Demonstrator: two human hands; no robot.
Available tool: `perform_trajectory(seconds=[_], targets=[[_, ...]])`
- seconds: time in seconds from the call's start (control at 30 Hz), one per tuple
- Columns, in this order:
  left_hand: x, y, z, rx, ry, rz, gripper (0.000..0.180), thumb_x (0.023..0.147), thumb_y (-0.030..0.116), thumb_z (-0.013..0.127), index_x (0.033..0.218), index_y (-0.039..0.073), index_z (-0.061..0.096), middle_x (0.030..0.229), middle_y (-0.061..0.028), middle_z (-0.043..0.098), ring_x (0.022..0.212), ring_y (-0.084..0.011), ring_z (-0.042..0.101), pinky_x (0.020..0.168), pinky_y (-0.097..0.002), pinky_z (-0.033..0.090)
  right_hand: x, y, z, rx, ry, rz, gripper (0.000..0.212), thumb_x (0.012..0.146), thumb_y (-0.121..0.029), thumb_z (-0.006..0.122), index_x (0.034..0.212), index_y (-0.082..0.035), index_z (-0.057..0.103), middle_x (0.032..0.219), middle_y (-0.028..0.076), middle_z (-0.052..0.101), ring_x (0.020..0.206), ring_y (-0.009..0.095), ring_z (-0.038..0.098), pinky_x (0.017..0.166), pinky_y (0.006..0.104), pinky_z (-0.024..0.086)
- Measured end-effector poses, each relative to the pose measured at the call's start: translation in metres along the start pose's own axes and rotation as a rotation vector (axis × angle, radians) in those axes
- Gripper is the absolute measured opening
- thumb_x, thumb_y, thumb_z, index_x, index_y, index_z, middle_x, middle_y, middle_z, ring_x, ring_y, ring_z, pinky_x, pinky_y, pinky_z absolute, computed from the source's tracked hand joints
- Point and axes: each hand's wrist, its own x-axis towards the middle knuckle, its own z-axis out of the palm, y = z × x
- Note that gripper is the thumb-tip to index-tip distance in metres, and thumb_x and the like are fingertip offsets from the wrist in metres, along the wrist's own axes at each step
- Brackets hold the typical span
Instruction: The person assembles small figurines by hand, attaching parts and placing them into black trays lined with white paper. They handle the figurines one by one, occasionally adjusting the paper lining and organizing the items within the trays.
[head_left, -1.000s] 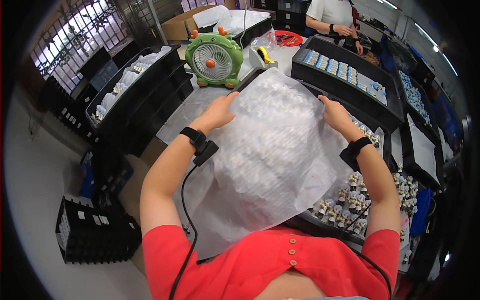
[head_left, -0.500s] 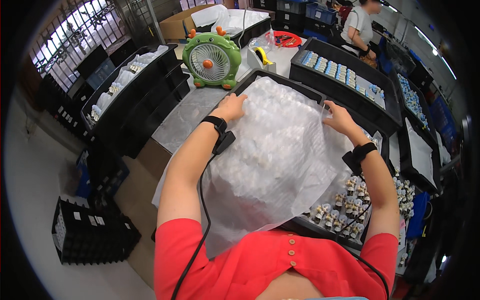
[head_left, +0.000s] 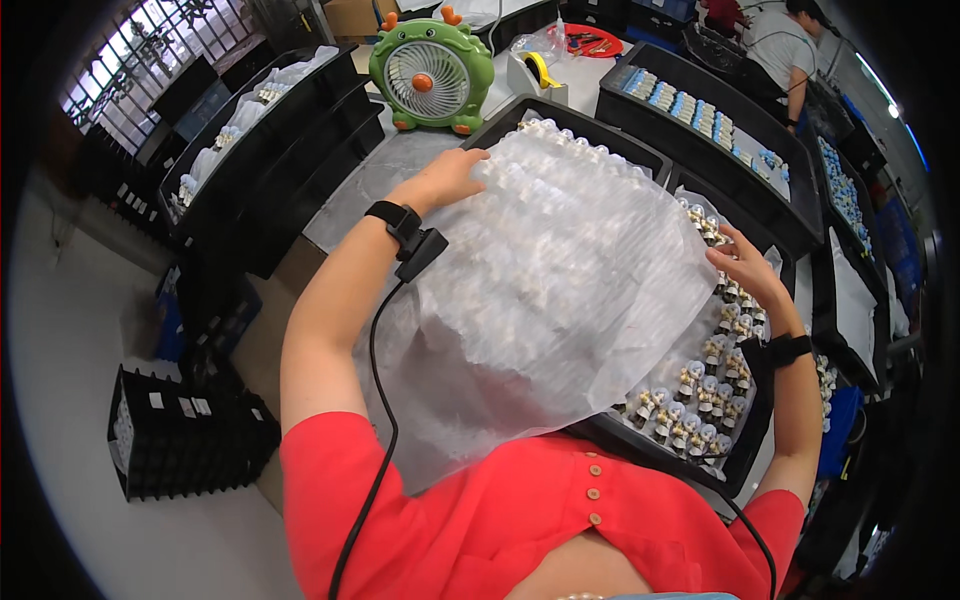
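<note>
A thin, translucent white plastic sheet lies over a black tray in front of me, its near part draping toward my body. Rows of small figurines show along the tray's far edge, and others form faint bumps beneath the film. My left hand is at the sheet's left edge, fingers closed on it. On the opposite side my right hand pinches the right edge, over a second tray of figurines with pale heads and dark bases. Part of that tray is hidden by the sheet.
A green animal-shaped fan and a yellow tape dispenser stand beyond the tray. Another black tray holds blue-and-white pieces at the far right. Stacked trays rise on the left. A person bends at the back right.
My right hand has moved right, drawing the sheet's edge with it. The sheet lies flatter, and figurines now show along the far edge. The person in back has bent forward.
</note>
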Motion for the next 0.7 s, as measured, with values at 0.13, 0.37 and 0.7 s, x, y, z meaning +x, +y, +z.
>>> perform_trajectory(seconds=[0.13,0.37,0.7], targets=[[-0.034,-0.004,-0.023,-0.057,0.054,-0.023,0.05,0.077,0.024,0.065,0.122,0.007,0.051,0.111,-0.0207,0.057,0.106,-0.033,0.053,0.091,-0.0377,0.041,-0.008,0.014,0.008,0.033,0.064,-0.09,0.077,0.082,-0.035,0.064,0.139,-0.001,0.025,0.105,0.015,0.058,0.089,0.018,0.056,0.077,0.0292,0.044],[-0.065,-0.027,-0.032,-0.081,-0.082,-0.263,0.048,0.074,0.025,0.067,0.116,0.005,0.055,0.111,-0.0192,0.058,0.103,-0.0329,0.056,0.086,-0.0385,0.044,-0.038,-0.033,0.008,0.122,-0.138,0.134,0.081,0.083,-0.031,0.064,0.142,-0.005,0.016,0.087,0.014,0.064,0.073,0.017,0.063,0.064,0.0254,0.048],[-0.069,-0.028,-0.016,-0.027,0.108,-0.265,0.042,0.07,0.016,0.07,0.109,0.006,0.058,0.103,-0.0175,0.06,0.099,-0.0318,0.056,0.085,-0.0382,0.044,-0.084,-0.061,0.034,0.157,-0.494,0.079,0.084,0.083,-0.033,0.065,0.144,-0.015,0.011,0.097,0.015,0.063,0.081,0.018,0.062,0.072,0.0289,0.05]])
